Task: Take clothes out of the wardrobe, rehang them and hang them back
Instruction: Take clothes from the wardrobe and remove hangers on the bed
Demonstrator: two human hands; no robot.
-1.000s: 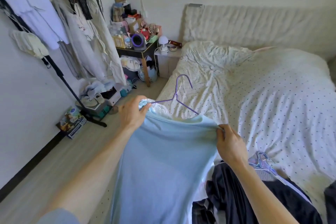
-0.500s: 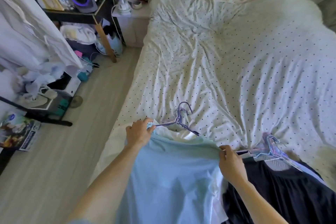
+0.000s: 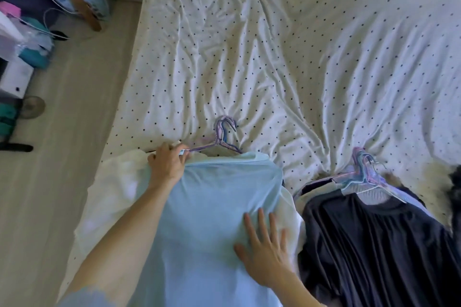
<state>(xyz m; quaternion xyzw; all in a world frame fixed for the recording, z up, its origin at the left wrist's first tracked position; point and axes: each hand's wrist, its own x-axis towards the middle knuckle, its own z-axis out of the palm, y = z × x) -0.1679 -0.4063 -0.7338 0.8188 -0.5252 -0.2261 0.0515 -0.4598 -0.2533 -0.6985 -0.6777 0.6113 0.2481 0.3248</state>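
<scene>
Your left hand (image 3: 167, 166) has its fingers curled, pinching the shoulder of the light blue shirt (image 3: 212, 207) where the purple hanger (image 3: 224, 132) runs in. Your right hand (image 3: 265, 257) lies flat on the shirt's front with its fingers spread. The shirt lies on a white garment (image 3: 117, 182) at the near edge of the dotted bed sheet (image 3: 274, 57). It looks dressed on its hanger, so carrying it back is what's left. Dark tops (image 3: 369, 244) on bundled hangers (image 3: 361, 172) lie just beside. The wardrobe isn't in view, the hook may be several stacked, and the hem is cut off.
</scene>
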